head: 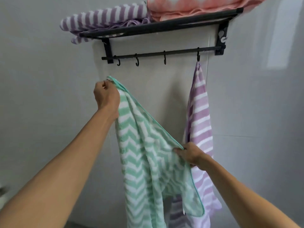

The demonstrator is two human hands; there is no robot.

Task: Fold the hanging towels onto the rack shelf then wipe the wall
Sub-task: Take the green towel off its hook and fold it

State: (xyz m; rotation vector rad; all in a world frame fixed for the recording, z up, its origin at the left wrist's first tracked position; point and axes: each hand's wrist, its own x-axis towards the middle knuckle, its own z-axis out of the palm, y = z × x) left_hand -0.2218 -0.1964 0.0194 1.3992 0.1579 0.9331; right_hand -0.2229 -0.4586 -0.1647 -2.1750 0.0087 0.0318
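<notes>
A green and white zigzag towel [144, 153] hangs between my two hands, off the hooks. My left hand [106, 95] grips its upper corner below the hook bar. Lower and to the right, my right hand [190, 153] pinches the towel's teal edge. A purple striped towel [199, 116] hangs from the rightmost hook [198, 57], partly behind the green one. The black rack shelf [156, 27] above holds a folded purple striped towel [105, 19] on the left and a folded pink one [189, 9] on the right.
The black hook bar [164, 53] carries three bare hooks left of the purple towel. Pale grey wall [49, 63] surrounds the rack. A blurred object shows at the left edge, low down.
</notes>
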